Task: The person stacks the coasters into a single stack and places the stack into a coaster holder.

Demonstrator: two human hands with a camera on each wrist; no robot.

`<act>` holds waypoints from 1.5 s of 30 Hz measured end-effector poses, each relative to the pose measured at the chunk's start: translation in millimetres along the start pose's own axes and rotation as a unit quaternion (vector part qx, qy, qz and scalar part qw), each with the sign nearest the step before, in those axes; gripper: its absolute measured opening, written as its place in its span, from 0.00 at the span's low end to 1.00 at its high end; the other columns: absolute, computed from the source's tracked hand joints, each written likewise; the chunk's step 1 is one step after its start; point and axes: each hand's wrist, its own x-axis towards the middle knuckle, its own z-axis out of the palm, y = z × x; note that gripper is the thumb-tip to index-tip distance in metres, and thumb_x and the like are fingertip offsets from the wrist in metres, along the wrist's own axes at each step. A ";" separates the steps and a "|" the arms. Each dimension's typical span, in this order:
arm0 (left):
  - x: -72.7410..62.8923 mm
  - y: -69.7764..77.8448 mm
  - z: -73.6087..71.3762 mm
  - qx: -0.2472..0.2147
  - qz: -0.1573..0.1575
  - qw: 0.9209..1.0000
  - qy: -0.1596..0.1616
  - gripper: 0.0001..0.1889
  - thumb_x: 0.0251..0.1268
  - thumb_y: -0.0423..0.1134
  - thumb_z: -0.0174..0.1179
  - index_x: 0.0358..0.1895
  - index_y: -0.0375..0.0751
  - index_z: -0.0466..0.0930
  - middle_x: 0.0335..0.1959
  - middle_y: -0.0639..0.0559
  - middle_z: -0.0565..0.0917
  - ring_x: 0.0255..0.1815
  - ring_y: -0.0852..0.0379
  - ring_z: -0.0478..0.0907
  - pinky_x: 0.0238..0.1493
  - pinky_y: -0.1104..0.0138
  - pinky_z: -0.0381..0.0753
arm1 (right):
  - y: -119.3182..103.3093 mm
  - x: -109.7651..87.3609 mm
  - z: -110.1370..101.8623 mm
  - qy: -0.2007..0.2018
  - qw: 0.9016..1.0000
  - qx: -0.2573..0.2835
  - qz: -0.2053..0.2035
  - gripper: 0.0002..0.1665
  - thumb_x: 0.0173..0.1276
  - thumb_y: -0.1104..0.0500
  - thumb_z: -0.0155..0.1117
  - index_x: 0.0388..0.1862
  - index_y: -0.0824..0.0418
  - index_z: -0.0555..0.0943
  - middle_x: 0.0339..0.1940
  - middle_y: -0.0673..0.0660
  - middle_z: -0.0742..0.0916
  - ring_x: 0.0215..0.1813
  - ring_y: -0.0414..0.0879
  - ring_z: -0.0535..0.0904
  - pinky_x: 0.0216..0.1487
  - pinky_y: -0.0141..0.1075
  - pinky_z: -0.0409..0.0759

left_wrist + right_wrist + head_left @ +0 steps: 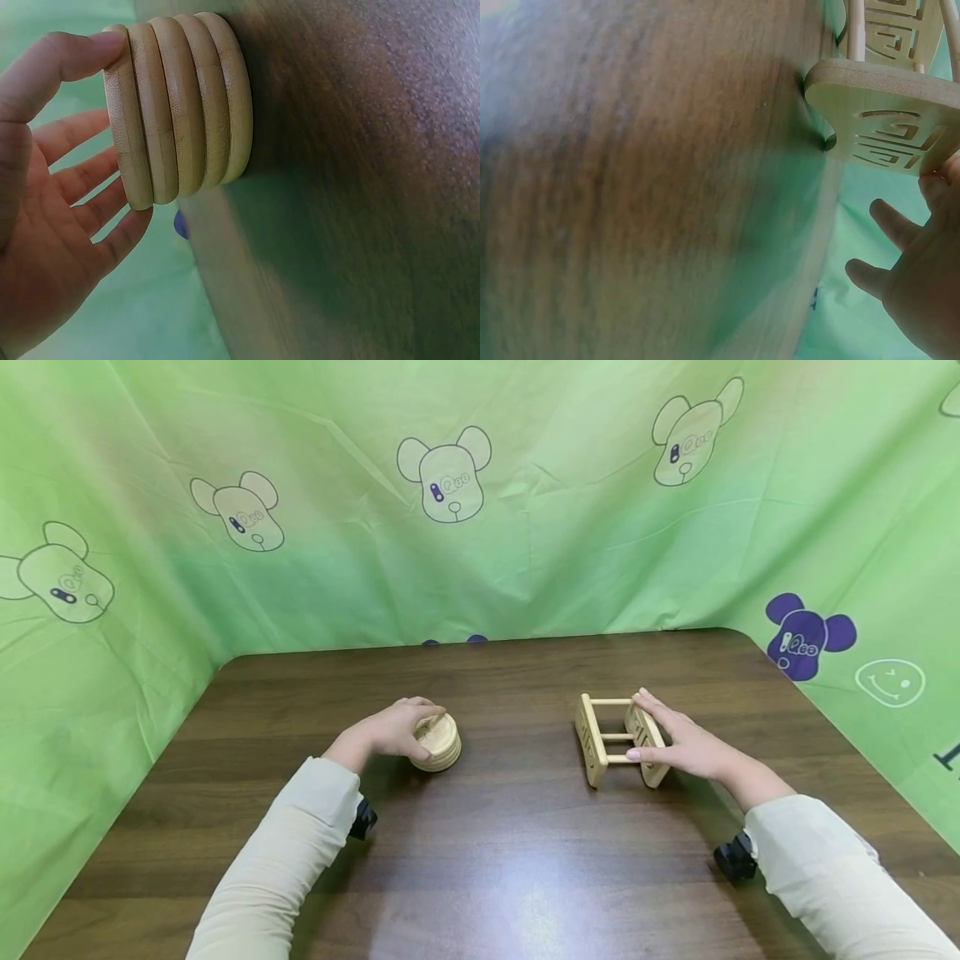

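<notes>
Several round bamboo coasters (442, 745) are piled in a stack on the table left of centre. Across the top of the pile my left hand (392, 727) pinches the rim of the uppermost coaster (127, 120), thumb on the near side and fingers on the far side. To the right stands a wooden coaster rack (592, 743), two side panels with cut-out patterns joined by dowels. My right hand (686, 745) holds its right panel (885, 112) by the upper edge, thumb near the front dowel and fingers at the back. In the right wrist view the thumb is hidden.
The dark wood-grain table (510, 835) carries the stack and the rack, with a gap between them. Green cloth (525, 560) printed with cartoon bear heads hangs behind and along both sides. Black straps (363, 818) sit at both wrists.
</notes>
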 end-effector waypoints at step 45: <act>-13.4 -10.0 10.4 -0.133 -0.096 0.984 0.074 0.21 0.54 0.40 0.58 0.52 0.41 0.69 0.52 0.41 0.70 0.52 0.47 0.65 0.50 0.56 0.63 | -70.6 0.1 -3.1 0.100 0.995 -0.011 0.010 0.37 0.60 0.48 0.55 0.63 0.65 0.58 0.61 0.66 0.63 0.61 0.63 0.54 0.54 0.57 0.53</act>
